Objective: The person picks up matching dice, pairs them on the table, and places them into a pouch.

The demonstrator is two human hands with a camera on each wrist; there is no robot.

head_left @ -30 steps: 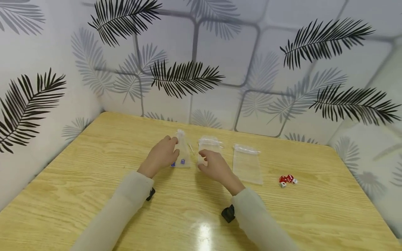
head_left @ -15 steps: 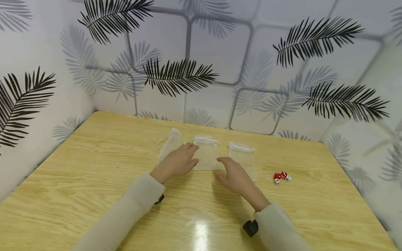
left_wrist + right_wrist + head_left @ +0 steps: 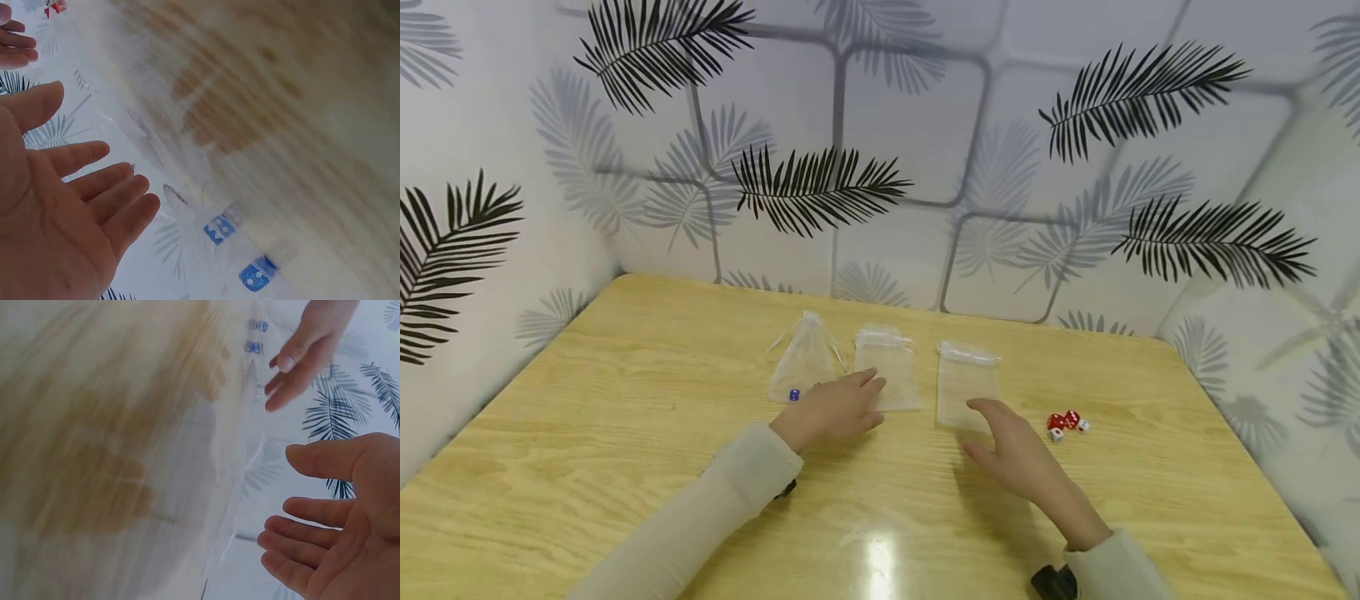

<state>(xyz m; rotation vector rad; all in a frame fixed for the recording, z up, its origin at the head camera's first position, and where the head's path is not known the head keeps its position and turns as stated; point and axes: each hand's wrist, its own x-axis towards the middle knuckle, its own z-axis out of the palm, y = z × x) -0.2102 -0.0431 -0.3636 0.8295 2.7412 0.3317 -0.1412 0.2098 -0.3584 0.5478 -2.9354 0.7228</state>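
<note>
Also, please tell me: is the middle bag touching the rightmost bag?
Apart. The head view shows it plainly: a strip of bare table lies between the middle bag and the rightmost bag.

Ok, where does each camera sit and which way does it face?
Head: on the head, facing forward and down at the table, three sheer bags, red and white dice; left hand, right hand and sleeves show.
Left wrist: worn there, looks along that hand toward blue dice and the leaf-patterned wall; left hand large, right hand at upper left.
Right wrist: worn there, looks along that hand toward table and wall; right hand large, left hand beyond.
Shared: both wrist views show the blue dice.
</note>
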